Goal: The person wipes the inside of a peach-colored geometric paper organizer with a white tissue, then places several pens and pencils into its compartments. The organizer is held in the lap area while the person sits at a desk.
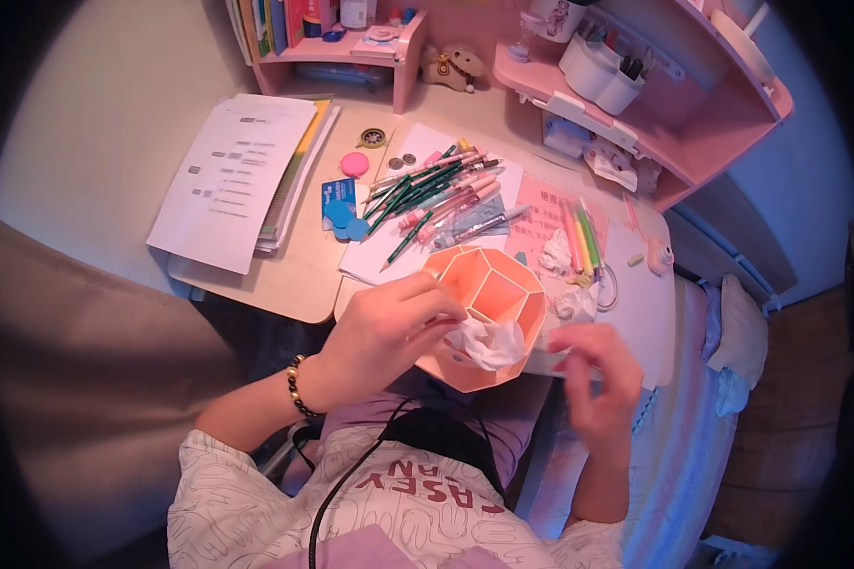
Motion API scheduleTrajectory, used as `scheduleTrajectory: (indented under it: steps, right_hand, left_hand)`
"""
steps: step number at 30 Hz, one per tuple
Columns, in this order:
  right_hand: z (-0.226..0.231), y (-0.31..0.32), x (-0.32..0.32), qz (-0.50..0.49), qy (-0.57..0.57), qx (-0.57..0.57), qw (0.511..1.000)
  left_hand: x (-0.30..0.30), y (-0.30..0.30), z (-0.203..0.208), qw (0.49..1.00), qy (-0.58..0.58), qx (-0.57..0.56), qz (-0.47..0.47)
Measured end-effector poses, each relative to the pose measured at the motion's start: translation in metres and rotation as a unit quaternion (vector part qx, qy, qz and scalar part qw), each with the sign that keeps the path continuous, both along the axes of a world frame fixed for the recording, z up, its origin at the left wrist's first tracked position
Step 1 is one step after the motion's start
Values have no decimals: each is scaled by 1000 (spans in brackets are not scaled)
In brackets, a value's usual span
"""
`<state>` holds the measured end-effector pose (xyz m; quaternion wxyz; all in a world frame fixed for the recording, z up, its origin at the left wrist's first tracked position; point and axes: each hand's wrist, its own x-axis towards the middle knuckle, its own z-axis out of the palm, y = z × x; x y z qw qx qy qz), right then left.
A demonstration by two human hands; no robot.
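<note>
A faceted orange pen holder (451, 367) with pale-rimmed compartments sits at the desk's front edge, close to my body. My left hand (389, 318), a beaded bracelet on its wrist, reaches over the holder's near left side. Its fingers pinch a crumpled white tissue (489, 343), which lies across the holder's near part and hides some of it. To the right of the holder, apart from it, my right hand (600, 375) is held with fingers loosely bent and apart, nothing visible in them.
Pencils and pens (436, 194) lie piled on white paper beyond the holder. More crumpled tissues (576, 303) and coloured pens (586, 242) lie to the right. Papers (232, 180) are stacked at left. A pink shelf unit (678, 142) stands behind with a white pen cup (603, 76).
</note>
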<state>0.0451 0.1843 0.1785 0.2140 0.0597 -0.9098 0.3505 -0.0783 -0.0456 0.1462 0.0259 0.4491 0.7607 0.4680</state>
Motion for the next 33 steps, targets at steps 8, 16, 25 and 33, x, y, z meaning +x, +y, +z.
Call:
scheduleTrajectory:
  steps: [8,16,25,33]
  right_hand:
    - [23,-40,-22,172,-199,234,936]
    - [11,49,-141,71,-121,166,976]
    - [-75,39,-221,168,-70,295,938]
    - [-95,39,-238,165,-86,358,915]
  left_hand:
    - [26,9,-2,986,158,41,17]
    - [42,18,-28,945,300,-123,-32]
    - [36,-3,-56,973,194,105,70]
    - [6,-16,-91,967,42,57,245]
